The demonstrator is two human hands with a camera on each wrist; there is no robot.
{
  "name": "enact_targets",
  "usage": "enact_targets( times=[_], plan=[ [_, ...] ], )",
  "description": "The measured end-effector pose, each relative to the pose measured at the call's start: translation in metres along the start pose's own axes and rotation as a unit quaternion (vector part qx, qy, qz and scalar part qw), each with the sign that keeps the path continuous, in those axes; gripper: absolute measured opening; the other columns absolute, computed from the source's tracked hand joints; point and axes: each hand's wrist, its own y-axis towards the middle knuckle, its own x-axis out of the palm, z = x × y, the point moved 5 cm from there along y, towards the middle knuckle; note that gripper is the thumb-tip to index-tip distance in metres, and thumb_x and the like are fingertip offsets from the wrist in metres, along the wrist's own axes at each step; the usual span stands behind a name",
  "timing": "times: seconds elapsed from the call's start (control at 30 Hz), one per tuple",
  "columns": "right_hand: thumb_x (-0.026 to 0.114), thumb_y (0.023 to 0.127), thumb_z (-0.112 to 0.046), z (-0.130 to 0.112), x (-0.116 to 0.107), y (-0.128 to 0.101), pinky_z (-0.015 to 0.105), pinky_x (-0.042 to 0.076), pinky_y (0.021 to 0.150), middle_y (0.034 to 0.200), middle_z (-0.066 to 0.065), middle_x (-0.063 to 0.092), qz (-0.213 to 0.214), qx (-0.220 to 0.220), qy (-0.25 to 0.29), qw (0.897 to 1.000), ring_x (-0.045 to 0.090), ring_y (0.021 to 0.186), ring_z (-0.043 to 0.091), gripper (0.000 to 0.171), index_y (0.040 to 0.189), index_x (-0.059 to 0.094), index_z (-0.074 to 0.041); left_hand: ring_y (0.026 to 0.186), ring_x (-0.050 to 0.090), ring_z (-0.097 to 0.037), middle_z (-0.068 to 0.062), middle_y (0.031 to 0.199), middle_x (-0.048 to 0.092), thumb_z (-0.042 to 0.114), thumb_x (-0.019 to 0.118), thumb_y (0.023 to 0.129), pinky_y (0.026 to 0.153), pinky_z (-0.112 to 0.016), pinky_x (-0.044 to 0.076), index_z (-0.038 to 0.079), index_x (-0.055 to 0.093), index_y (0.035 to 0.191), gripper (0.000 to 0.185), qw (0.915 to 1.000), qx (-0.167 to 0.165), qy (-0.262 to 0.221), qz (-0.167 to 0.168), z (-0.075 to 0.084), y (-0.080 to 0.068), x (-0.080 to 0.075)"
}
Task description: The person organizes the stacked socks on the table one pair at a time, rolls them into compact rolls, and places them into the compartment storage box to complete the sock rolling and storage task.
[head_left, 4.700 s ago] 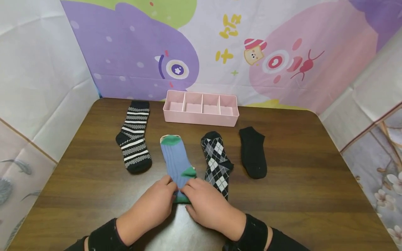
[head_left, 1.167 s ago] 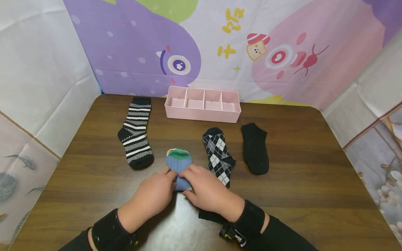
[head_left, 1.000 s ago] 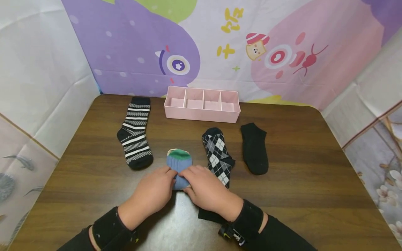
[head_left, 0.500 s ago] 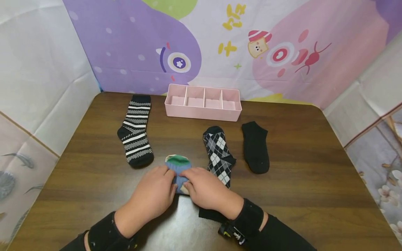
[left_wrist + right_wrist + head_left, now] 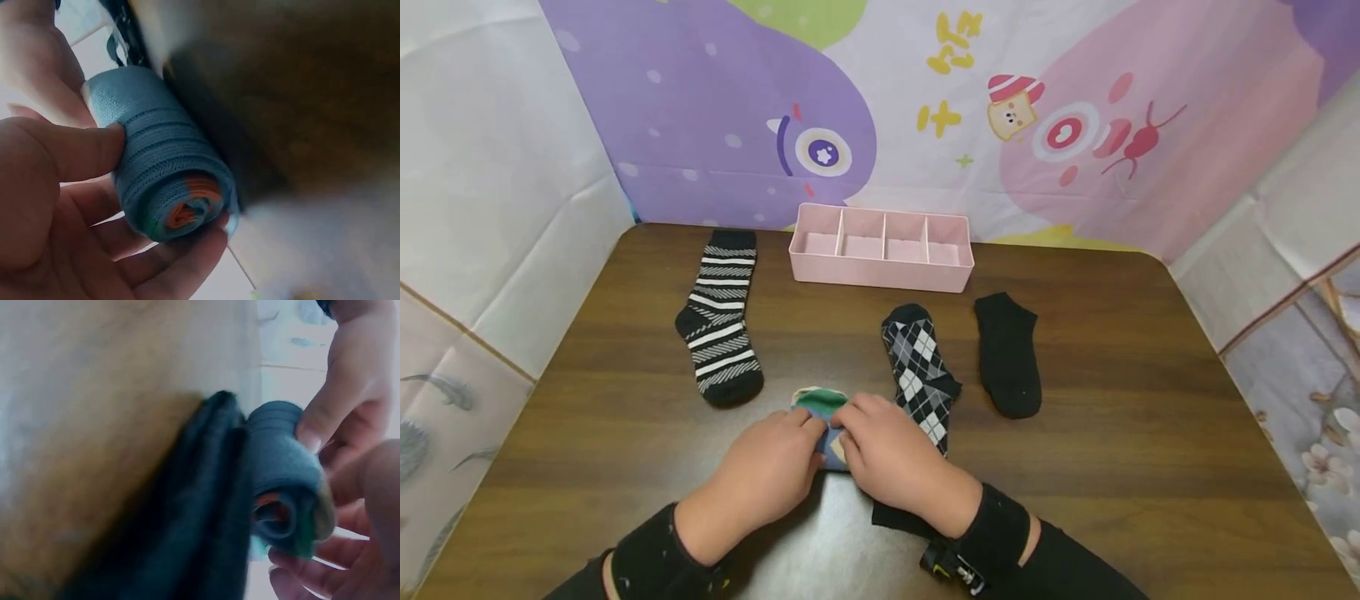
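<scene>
Wooden table [image 5: 1150,400]: rolled blue sock [image 5: 822,417] gripped by left hand [image 5: 767,475] and right hand [image 5: 891,458], fingers curled round it. Pink organizer [image 5: 880,271] placed at 12 o'clock; argyle sock [image 5: 917,375] at 2 o'clock.

Dark wood table [image 5: 1150,433]; cartoon backdrop [image 5: 865,117]; white side panels [image 5: 497,183].

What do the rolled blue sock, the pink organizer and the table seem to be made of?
Blue sock: ribbed knit fabric, matte; the raised ribs and soft rolled layers show between both hands.
Pink organizer: probably moulded plastic, smooth and faintly glossy, with thin straight dividers.
Table: wood-grain surface with a slight sheen; whether it is solid wood or laminate cannot be told.
</scene>
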Motion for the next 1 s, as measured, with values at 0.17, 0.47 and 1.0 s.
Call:
enact_targets(
  times=[0.17,0.47,1.0],
  plan=[
    [0.067,0.099,-0.034,-0.01,-0.001,-0.003,0.039,0.051,0.087,0.123,0.001,0.062,-0.011,-0.031,-0.078,0.996,0.057,0.106,0.018,0.038,0.129,0.066,-0.011,0.076,0.059,-0.018,-0.008,0.098,0.053,0.014,0.075,0.094,0.069,-0.036,0.053,-0.002,0.068,0.113,0.027,0.9968,-0.042,-0.051,-0.045,-0.005,0.004,-0.001],
    [0.061,0.104,-0.028,-0.003,0.002,0.003,0.042,0.051,0.093,0.125,0.003,0.065,-0.032,-0.012,-0.061,0.998,0.06,0.113,0.02,0.034,0.134,0.064,-0.011,0.069,0.059,-0.021,-0.003,0.087,0.056,0.016,0.079,0.09,0.057,-0.04,0.049,0.008,0.059,0.097,0.022,0.9965,-0.06,-0.057,0.012,-0.008,0.003,-0.004],
    [0.051,0.11,-0.025,0.019,0.009,0.021,0.037,0.048,0.099,0.129,0.001,0.064,-0.089,0.058,0.12,0.987,0.059,0.119,0.016,0.03,0.134,0.064,-0.014,0.083,0.059,-0.02,-0.007,0.096,0.057,0.013,0.086,0.081,0.076,-0.039,0.054,-0.003,0.067,0.11,0.038,0.9973,-0.042,-0.054,0.026,-0.012,0.0,-0.004]
  ],
)
